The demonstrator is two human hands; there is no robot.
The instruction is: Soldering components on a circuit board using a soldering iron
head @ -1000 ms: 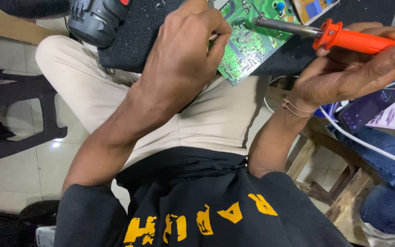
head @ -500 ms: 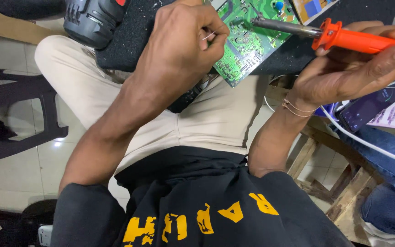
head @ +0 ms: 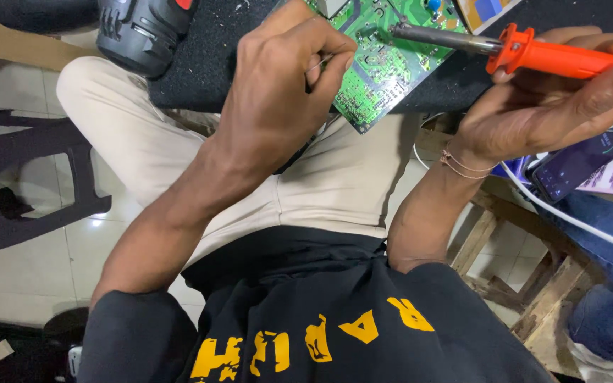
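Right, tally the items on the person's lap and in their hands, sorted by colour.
Green: 1, the flat green printed circuit board
Orange: 1, the orange-handled metal-tipped soldering iron in the right hand
Black: 1, the black foam mat
Silver: 1, the thin solder wire pinched by the left hand
Total: 4

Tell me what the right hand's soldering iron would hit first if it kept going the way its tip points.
Probably the green circuit board: the soldering iron in the right hand points along it, tip just over its surface; depth is unclear.

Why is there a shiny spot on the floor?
Head view: light glares off the glossy floor tile beside the dark stool; the board and both hands, left and right, look sharp and evenly lit.
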